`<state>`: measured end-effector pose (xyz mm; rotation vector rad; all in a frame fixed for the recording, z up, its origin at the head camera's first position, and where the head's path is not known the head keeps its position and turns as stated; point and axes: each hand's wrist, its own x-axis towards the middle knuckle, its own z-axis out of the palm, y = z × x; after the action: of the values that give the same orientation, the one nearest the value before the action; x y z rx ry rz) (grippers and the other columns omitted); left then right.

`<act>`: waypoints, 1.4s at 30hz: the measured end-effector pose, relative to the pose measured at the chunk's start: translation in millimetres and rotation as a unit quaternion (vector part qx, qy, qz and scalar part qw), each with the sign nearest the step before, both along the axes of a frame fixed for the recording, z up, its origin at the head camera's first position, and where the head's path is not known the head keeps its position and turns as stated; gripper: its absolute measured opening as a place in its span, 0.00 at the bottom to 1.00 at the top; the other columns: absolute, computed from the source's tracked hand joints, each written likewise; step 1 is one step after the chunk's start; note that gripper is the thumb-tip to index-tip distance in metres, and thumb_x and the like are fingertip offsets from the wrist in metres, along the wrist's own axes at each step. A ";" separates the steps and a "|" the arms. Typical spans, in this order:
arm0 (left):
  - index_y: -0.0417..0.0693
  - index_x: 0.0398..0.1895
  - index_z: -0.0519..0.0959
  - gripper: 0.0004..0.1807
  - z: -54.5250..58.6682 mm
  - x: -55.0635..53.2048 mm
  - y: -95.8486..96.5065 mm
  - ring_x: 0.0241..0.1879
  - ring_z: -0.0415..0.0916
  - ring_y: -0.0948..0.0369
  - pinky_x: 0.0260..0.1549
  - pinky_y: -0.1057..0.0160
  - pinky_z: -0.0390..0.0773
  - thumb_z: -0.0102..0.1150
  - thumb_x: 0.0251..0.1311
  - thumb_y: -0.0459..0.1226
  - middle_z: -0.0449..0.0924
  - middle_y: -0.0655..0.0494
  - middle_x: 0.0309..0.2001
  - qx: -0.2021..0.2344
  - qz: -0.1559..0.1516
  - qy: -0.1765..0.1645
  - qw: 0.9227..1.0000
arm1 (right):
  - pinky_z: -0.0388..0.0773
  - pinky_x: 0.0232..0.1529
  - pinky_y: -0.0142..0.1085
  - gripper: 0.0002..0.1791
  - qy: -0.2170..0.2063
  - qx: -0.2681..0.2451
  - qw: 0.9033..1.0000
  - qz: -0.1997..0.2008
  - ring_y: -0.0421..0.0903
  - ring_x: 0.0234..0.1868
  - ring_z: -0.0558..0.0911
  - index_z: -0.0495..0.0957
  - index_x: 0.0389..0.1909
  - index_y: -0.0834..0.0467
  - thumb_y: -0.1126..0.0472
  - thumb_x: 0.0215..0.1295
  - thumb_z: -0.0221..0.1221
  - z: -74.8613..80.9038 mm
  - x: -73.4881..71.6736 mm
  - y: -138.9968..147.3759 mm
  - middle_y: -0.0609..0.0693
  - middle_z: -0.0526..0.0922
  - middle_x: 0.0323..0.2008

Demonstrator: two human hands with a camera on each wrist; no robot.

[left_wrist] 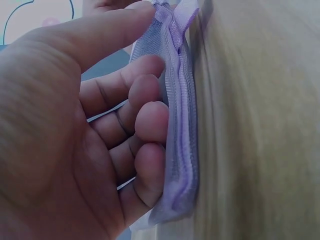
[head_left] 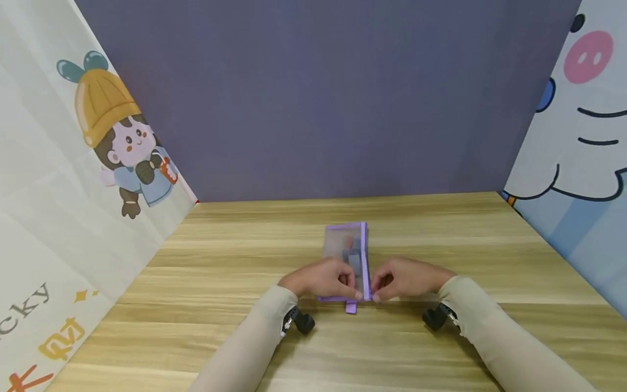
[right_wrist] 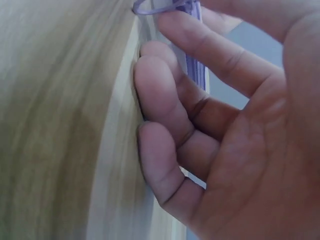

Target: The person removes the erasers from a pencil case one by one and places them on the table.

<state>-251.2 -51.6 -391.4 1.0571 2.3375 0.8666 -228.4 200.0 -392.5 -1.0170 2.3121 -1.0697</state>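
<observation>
A see-through mesh zipper pouch (head_left: 338,236) with purple edging lies flat on the table, a few dark and reddish items showing through it. My left hand (head_left: 325,279) rests over its near part, the thumb and curled fingers gripping the near right corner. In the left wrist view the fingertips (left_wrist: 152,122) lie along the purple zipper edge (left_wrist: 182,115). From the right, my right hand (head_left: 409,279) pinches the same corner at the zipper's end with thumb and index finger. A thin purple loop (right_wrist: 160,9) shows at those fingertips in the right wrist view; the other fingers curl against the tabletop.
A purple tab (head_left: 351,307) sticks out from the pouch's near edge. The wood-grain table (head_left: 235,261) ends at a dark grey panel (head_left: 313,98) behind. Printed cartoon sheets (head_left: 44,163) stand along the left and right sides.
</observation>
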 end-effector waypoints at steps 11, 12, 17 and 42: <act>0.58 0.25 0.79 0.13 -1.9 2.7 3.1 0.20 0.69 0.69 0.20 0.69 0.70 0.71 0.58 0.51 0.77 0.65 0.21 -0.026 -0.005 0.051 0.998 | 0.76 0.28 0.29 0.03 0.014 0.004 1.000 0.005 0.37 0.29 0.78 0.84 0.34 0.53 0.61 0.60 0.68 2.3 3.9 -3.3 0.44 0.83 0.29; 0.58 0.24 0.79 0.13 -2.5 2.9 3.6 0.20 0.69 0.69 0.20 0.69 0.70 0.71 0.58 0.51 0.77 0.66 0.21 -0.031 -0.006 0.057 0.998 | 0.76 0.28 0.29 0.03 0.016 0.001 1.000 0.007 0.38 0.29 0.78 0.84 0.34 0.52 0.62 0.60 0.68 1.6 3.9 -3.1 0.44 0.83 0.30; 0.60 0.23 0.78 0.15 -3.8 4.2 4.0 0.20 0.69 0.68 0.21 0.68 0.71 0.70 0.58 0.53 0.76 0.66 0.21 -0.052 -0.006 0.082 0.995 | 0.76 0.30 0.30 0.03 0.011 -0.018 1.000 0.013 0.38 0.30 0.78 0.85 0.34 0.52 0.63 0.63 0.66 -1.6 2.8 -2.7 0.45 0.84 0.31; 0.58 0.16 0.69 0.25 -2.8 15.5 17.7 0.14 0.61 0.72 0.13 0.70 0.61 0.67 0.57 0.59 0.66 0.71 0.13 -0.096 -0.023 0.188 0.977 | 0.75 0.33 0.31 0.02 -0.009 -0.053 0.998 -0.009 0.40 0.32 0.77 0.83 0.34 0.56 0.65 0.64 0.62 -5.5 1.3 -2.6 0.47 0.83 0.32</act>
<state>-235.8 -33.9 -394.2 1.2744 2.6241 0.4398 -227.1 197.4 -398.0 -1.0229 2.2751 -1.2159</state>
